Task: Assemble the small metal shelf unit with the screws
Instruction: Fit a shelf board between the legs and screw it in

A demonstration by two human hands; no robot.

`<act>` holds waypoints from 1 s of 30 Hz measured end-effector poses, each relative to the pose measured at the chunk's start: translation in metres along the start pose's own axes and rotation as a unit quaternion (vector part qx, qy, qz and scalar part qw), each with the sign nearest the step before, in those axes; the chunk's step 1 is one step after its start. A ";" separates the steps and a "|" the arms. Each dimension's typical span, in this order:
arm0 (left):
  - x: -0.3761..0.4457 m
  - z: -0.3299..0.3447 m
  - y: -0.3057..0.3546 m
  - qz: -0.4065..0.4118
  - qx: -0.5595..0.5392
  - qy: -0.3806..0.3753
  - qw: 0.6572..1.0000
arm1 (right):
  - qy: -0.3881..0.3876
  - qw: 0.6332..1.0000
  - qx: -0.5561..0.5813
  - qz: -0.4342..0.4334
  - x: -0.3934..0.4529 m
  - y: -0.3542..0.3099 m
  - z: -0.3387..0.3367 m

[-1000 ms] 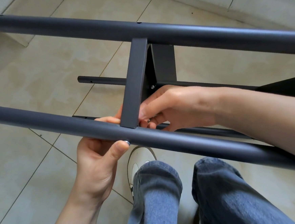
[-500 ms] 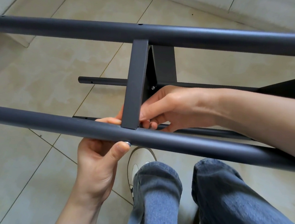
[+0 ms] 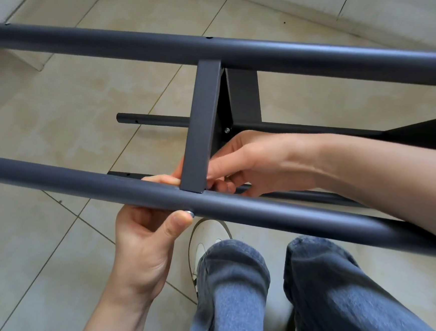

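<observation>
The dark grey metal shelf frame lies across my view, with a far tube and a near tube joined by a flat crossbar. A silver screw head sits in the near tube's underside at the joint. My left hand wraps the near tube from below, thumb tip pressing on that screw. My right hand reaches in from the right behind the crossbar, its fingertips pinching something small at the joint; what it holds is hidden. Another screw shows in the bracket behind.
Two thinner lower rods run beneath the frame above the beige tiled floor. My knees in blue jeans and a white shoe sit at the bottom right. A pale wall base runs along the top.
Almost nothing has moved. My right fingers have shifted slightly at the joint behind the crossbar; my left hand keeps the same hold on the tube and screw.
</observation>
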State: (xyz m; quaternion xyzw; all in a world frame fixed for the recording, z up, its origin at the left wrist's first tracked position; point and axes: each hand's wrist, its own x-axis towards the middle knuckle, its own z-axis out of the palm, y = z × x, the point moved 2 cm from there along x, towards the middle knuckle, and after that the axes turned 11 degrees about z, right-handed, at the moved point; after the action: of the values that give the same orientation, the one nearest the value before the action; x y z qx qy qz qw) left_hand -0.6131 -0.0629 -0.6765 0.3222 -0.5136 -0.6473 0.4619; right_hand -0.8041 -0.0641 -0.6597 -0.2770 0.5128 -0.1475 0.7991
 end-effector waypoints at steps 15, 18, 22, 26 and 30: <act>0.001 0.001 0.001 0.002 -0.002 -0.010 1.000 | 0.022 0.999 -0.030 -0.002 0.003 -0.002 0.002; 0.001 0.001 0.000 -0.002 -0.005 -0.003 1.000 | -0.029 1.000 0.008 -0.006 -0.002 -0.001 0.000; 0.002 0.001 -0.001 -0.002 -0.002 -0.001 1.000 | -0.030 0.999 -0.011 -0.007 -0.005 -0.001 -0.004; 0.002 0.001 0.000 0.002 -0.006 -0.008 1.000 | 0.011 1.000 -0.014 0.006 0.004 0.000 -0.001; 0.002 0.003 0.002 0.008 -0.008 -0.018 1.000 | -0.048 0.997 0.060 -0.009 0.002 0.000 -0.003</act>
State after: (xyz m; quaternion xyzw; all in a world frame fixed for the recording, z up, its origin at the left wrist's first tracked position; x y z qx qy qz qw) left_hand -0.6163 -0.0636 -0.6734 0.3023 -0.5197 -0.6532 0.4604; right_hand -0.8054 -0.0656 -0.6624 -0.2395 0.4614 -0.1714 0.8369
